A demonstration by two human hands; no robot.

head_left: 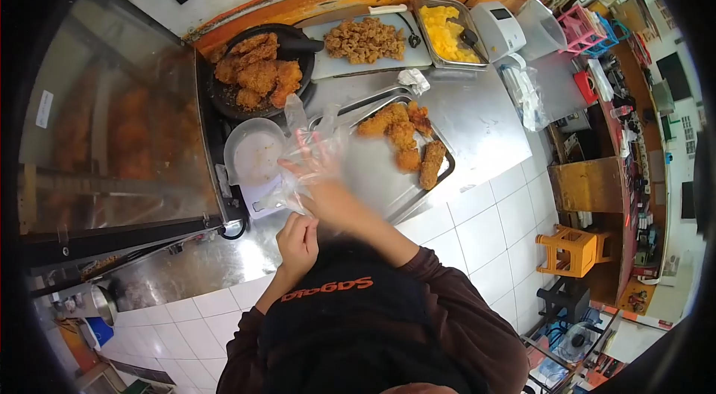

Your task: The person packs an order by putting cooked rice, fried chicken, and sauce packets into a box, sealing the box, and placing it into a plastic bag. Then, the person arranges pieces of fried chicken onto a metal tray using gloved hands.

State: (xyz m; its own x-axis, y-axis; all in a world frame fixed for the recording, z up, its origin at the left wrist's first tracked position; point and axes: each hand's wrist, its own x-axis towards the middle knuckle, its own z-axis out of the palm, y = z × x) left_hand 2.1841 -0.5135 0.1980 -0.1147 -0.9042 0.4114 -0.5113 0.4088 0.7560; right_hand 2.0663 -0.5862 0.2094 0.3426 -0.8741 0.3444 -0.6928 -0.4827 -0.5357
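A loose clear plastic glove covers my right hand (312,159), whose fingers are spread above the counter, between a plastic bowl (255,152) and a metal tray (380,170). Bare and closed, my left hand (298,241) is at the glove's cuff near my right wrist, gripping the plastic. Several fried pieces (399,129) lie on the tray's far side. Behind the bowl, a dark round dish (220,99) holds more fried chicken (259,73). The bowl rests on a pale surface that looks like a scale (262,196).
At the back are a cutting board (328,66) with small fried bits (364,40), a knife (388,9) and a container of yellow food (446,32). A glass cabinet (112,118) borders the left. Crumpled tissue (413,81) lies beyond the tray; an orange stool (567,250) stands right.
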